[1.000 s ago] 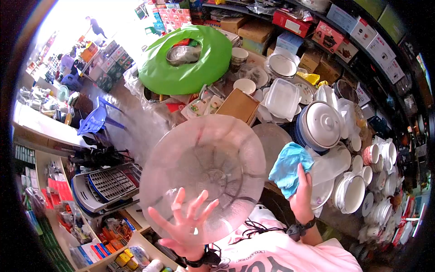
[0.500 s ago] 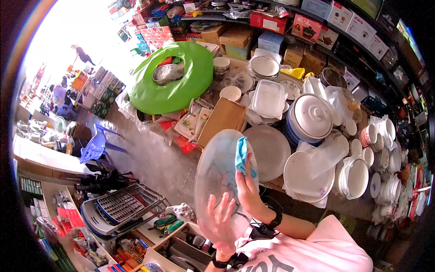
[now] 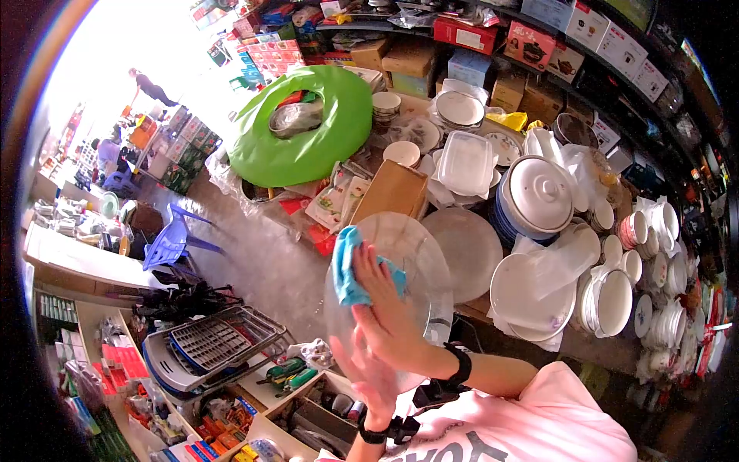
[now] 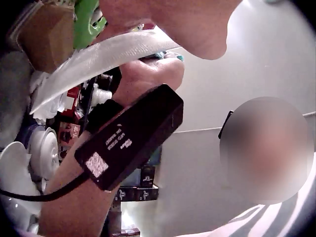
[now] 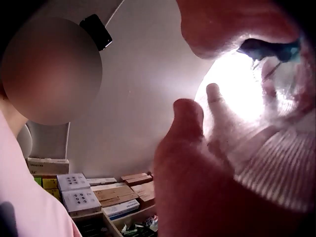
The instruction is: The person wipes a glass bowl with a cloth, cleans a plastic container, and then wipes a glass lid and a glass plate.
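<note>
A large clear glass bowl (image 3: 428, 266) with a wide rim is tilted up in front of the person's chest. The left hand (image 3: 368, 369) bears it from the near side with fairly straight fingers, partly hidden behind the right hand. Across the bowl's surface, the right hand (image 3: 392, 319) presses a crumpled light-blue cloth (image 3: 352, 277), which shows on both sides of the fingers. In the left wrist view the bowl (image 4: 111, 57) appears nearly edge-on between the two hands. The left thumb stands up beside the bright glass in the right wrist view.
Ahead stands a crowded table with a big pale round plate (image 3: 463, 254), a lidded white pot (image 3: 541, 196), stacked bowls (image 3: 604, 302), a cardboard box (image 3: 391, 192) and a green ring-shaped cover (image 3: 350, 115). Drawers (image 3: 319, 416) of small goods and a blue chair (image 3: 173, 239) lie to the left.
The right hand has brought the cloth from the right onto the bowl and moved it leftward over the glass. The bowl has been tilted up from facing the camera, then turned slightly back.
</note>
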Motion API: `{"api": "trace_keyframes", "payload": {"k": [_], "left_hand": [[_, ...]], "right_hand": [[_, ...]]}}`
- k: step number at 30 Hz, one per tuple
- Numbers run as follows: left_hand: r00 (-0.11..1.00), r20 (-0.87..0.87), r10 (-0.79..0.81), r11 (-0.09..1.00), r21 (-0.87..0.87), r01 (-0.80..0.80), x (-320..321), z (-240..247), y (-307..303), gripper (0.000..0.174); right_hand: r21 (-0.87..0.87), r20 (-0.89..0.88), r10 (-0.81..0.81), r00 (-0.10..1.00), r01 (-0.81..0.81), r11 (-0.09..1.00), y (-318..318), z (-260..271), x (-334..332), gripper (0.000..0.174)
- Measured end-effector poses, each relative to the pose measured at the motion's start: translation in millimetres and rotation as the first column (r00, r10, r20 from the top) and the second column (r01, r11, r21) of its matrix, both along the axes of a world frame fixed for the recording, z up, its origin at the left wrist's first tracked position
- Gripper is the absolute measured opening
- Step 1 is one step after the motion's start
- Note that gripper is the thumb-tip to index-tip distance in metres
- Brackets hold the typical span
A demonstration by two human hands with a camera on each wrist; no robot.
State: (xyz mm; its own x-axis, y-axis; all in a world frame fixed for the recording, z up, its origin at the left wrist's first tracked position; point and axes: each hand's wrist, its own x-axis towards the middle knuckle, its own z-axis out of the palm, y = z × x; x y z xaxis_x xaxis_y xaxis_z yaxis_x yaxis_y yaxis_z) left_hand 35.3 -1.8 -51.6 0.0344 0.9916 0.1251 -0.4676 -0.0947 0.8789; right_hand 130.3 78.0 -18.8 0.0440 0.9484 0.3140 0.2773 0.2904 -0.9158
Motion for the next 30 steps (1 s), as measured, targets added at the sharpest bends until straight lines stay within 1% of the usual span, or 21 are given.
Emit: {"api": "trace_keyframes", "payload": {"k": [2,3,4,5,6,8,10,11,12,16,18,19,21,22,24,25,26,27,28,29,30], "left_hand": [[0.999,0.02,0.043,0.999,0.023,-0.044,-3,-3,12,0.089],[0.995,0.009,0.095,0.995,-0.008,-0.095,-2,5,15,0.087],[0.994,0.018,0.106,0.994,-0.018,-0.106,-4,7,17,0.087],[0.993,0.036,0.113,0.993,-0.018,-0.113,-7,9,18,0.087],[0.992,0.057,0.115,0.993,-0.013,-0.115,-9,11,21,0.087],[0.988,0.111,0.106,0.994,0.001,-0.107,-15,11,26,0.087],[0.982,0.17,0.086,0.996,0.024,-0.091,-19,12,35,0.087],[0.977,0.198,0.075,0.996,0.034,-0.083,-21,13,37,0.087],[0.972,0.226,0.064,0.996,0.042,-0.076,-24,15,40,0.087],[0.957,0.288,0.045,0.995,0.072,-0.069,-30,16,47,0.087],[0.954,0.298,0.044,0.993,0.088,-0.073,-31,20,49,0.086],[0.954,0.297,0.048,0.993,0.091,-0.079,-29,22,49,0.086],[0.948,0.31,0.077,0.991,0.082,-0.107,-24,29,47,0.085],[0.947,0.31,0.08,0.99,0.085,-0.112,-28,28,48,0.085],[0.935,0.341,0.099,0.987,0.082,-0.135,-42,24,53,0.078],[0.952,0.258,0.164,0.981,0.054,-0.184,-45,32,53,0.077],[0.952,0.259,0.164,0.982,0.054,-0.183,-43,38,53,0.077],[0.96,0.205,0.188,0.982,-0.023,-0.188,-41,42,51,0.078],[0.966,0.152,0.208,0.976,-0.101,-0.194,-35,43,50,0.079],[0.999,-0.051,0.017,0.999,-0.038,-0.019,-20,28,53,0.085],[0.967,0.228,-0.11,0.991,-0.05,0.125,-4,18,57,0.089]], "right_hand": [[0.004,0.107,0.093,0.99,-0.094,0.996,-2,3,-8,0.07],[-0.019,0.085,0.133,0.987,-0.132,0.991,-4,6,-13,0.072],[-0.014,0.087,0.132,0.987,-0.131,0.991,-8,6,-16,0.072],[0.007,0.104,0.188,0.977,-0.19,0.982,-12,7,-19,0.071],[0.026,0.123,0.243,0.962,-0.248,0.968,-16,7,-22,0.071],[0.02,0.148,0.247,0.958,-0.252,0.967,-27,13,-27,0.069],[-0.014,0.143,0.353,0.925,-0.355,0.935,-36,15,-28,0.069],[0.011,0.125,0.399,0.909,-0.403,0.915,-40,9,-28,0.068],[0.014,0.124,0.403,0.907,-0.408,0.913,-44,6,-28,0.068],[0.056,0.237,0.392,0.889,-0.415,0.908,-55,6,-25,0.072],[0.035,0.331,0.392,0.858,-0.427,0.904,-56,8,-22,0.072],[0.039,0.331,0.396,0.856,-0.432,0.901,-57,8,-19,0.072],[0.0,0.432,0.407,0.804,-0.452,0.892,-60,8,-12,0.073],[0.003,0.433,0.409,0.803,-0.455,0.89,-62,7,-8,0.073],[-0.055,0.514,0.405,0.756,-0.442,0.895,-71,-1,2,0.072],[-0.057,0.571,0.373,0.731,-0.418,0.907,-75,-14,6,0.07],[-0.058,0.572,0.372,0.731,-0.417,0.907,-79,-33,5,0.07],[-0.049,0.35,0.407,0.844,-0.417,0.908,-85,-58,2,0.066],[-0.044,0.108,0.416,0.903,-0.414,0.909,-93,-87,-3,0.061],[-0.333,-0.115,0.292,0.949,-0.314,0.889,-110,-135,-29,0.056],[-0.595,-0.284,0.08,0.956,-0.241,0.767,-122,-170,-53,0.051]]}}
